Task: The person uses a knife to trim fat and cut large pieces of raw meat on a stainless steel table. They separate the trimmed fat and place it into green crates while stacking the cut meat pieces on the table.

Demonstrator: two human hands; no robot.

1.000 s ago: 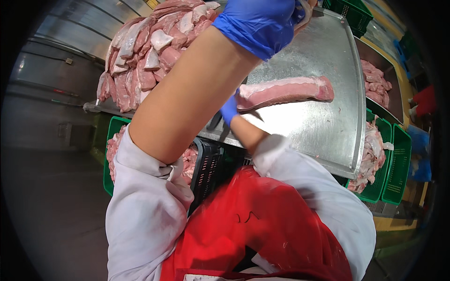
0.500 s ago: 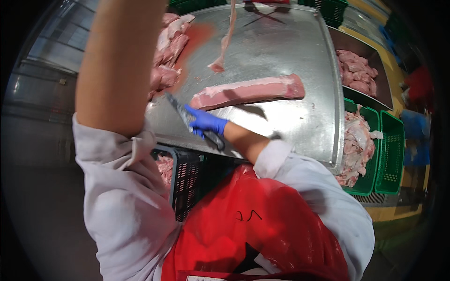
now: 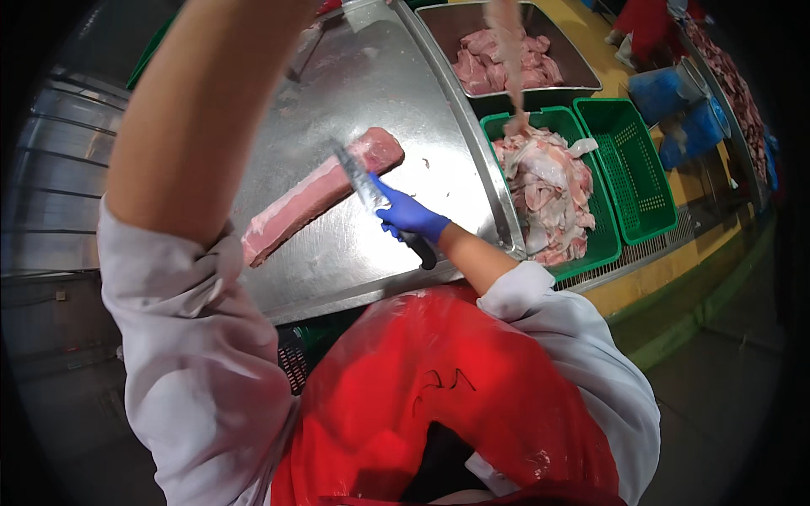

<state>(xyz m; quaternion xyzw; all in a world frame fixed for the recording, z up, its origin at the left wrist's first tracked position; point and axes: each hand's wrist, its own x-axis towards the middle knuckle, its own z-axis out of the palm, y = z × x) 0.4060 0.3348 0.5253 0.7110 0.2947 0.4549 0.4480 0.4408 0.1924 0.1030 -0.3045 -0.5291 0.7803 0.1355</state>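
Observation:
My right hand (image 3: 409, 212) is in a blue glove, closed on a knife (image 3: 360, 180) with a dark handle, its blade angled up-left over the right part of a long pale-pink meat piece (image 3: 299, 198). The meat lies lengthwise on the steel tray (image 3: 426, 169). My left forearm reaches up past the upper edge, so the left hand is out of view. A blurred pale strip of trimming (image 3: 509, 51) is in the air at the top, above a green basket (image 3: 612, 253) heaped with trimmings (image 3: 547, 181).
A steel bin (image 3: 574, 76) of meat chunks (image 3: 498, 63) stands behind the baskets. A second green basket (image 3: 641, 185) is at the right, beside blue bags (image 3: 654, 93). Farther right are a person in red (image 3: 633, 21) and more meat (image 3: 734, 93). A crate (image 3: 294, 363) sits below the tray.
The view has swung toward the right-side baskets. My right hand has raised the knife over the loin piece. The dangling strip is now above the basket of trimmings, and my left hand has left view.

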